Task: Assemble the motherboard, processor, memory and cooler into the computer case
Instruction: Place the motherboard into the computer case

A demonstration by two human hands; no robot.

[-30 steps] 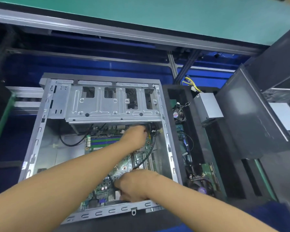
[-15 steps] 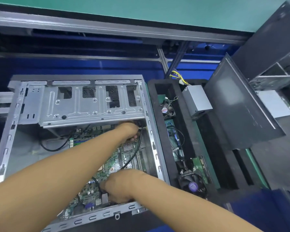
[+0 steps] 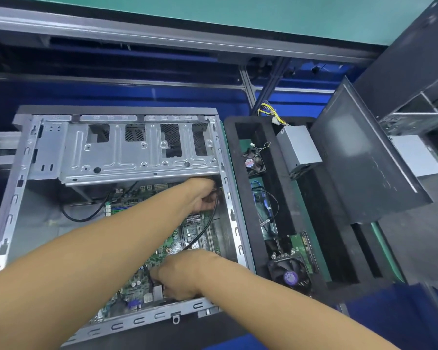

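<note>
Your left fingers [image 3: 209,199] were curled round the black cable [image 3: 200,236], tucked under the drive cage [image 3: 127,157] at the far right corner of the computer case [image 3: 137,320]. Your left hand [image 3: 199,193] hid the cable's end, so I could not tell whether it was plugged in.

Your right fingers [image 3: 171,294] were bent down at the near edge of the motherboard [image 3: 170,248], just beside the rear port block. Your right hand [image 3: 185,272] covered them; pinching or merely pressing, I could not tell.

The motherboard lay flat inside the case, toward its right wall. The black cable ran loosely over the board from one hand to the other. The cooler [image 3: 288,272] sat outside the case, in the black foam tray [image 3: 238,188] to the right, at that tray's near end. Your left forearm hid the processor socket.

Judged step: seating the board and clearing cables; the cooler was not yet fitted.

Risks noted:
- The cable lay across the slots. Pulled tight, it could snag on a component or get trapped beneath the board's edge.
- Pressing the near edge before the ports met the rear opening could flex the board.
- The cage edge above your left knuckles was bare sheet metal. A quick withdrawal could scrape skin or yank the cable.
</note>
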